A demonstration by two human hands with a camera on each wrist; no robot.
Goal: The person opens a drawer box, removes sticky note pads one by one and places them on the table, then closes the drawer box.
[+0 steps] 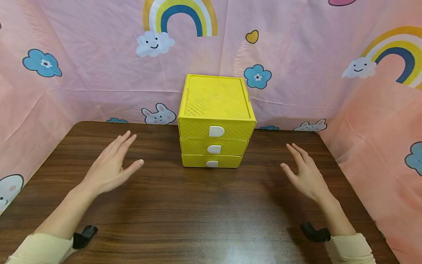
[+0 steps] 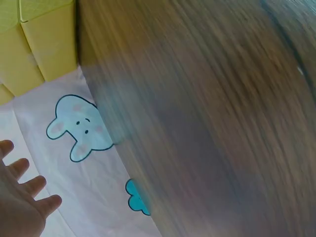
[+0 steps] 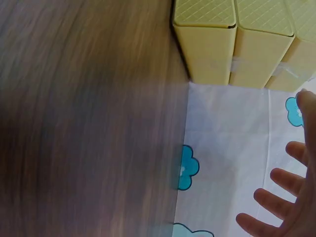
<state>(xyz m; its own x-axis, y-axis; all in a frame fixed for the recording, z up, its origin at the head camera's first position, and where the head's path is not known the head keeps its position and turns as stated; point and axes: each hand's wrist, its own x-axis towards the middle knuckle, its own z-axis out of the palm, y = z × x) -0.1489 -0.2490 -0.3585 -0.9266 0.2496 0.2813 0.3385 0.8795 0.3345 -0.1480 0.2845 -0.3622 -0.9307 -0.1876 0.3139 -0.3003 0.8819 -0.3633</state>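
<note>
A yellow drawer box [image 1: 217, 97] with three stacked drawers and white pull tabs stands at the back middle of the table, its drawers pushed in. To its left my left hand [image 1: 107, 165] hovers above the wood, fingers straight and thumb spread, holding nothing. My right hand [image 1: 304, 176] is held out on the other side, fingers extended and apart from the box. Both wrist views show spread fingers, with the side of the drawer box [image 2: 47, 44] near the top of the left wrist view and its patterned fronts [image 3: 205, 12] in the right wrist view.
The dark wooden table [image 1: 184, 212] reaches back to a pink cloth backdrop [image 1: 108, 55] printed with rainbows, clouds and rabbits. Cloth also hangs along the left and right sides. A black strap [image 1: 84, 236] sits on the left wrist, another black strap [image 1: 314, 233] on the right.
</note>
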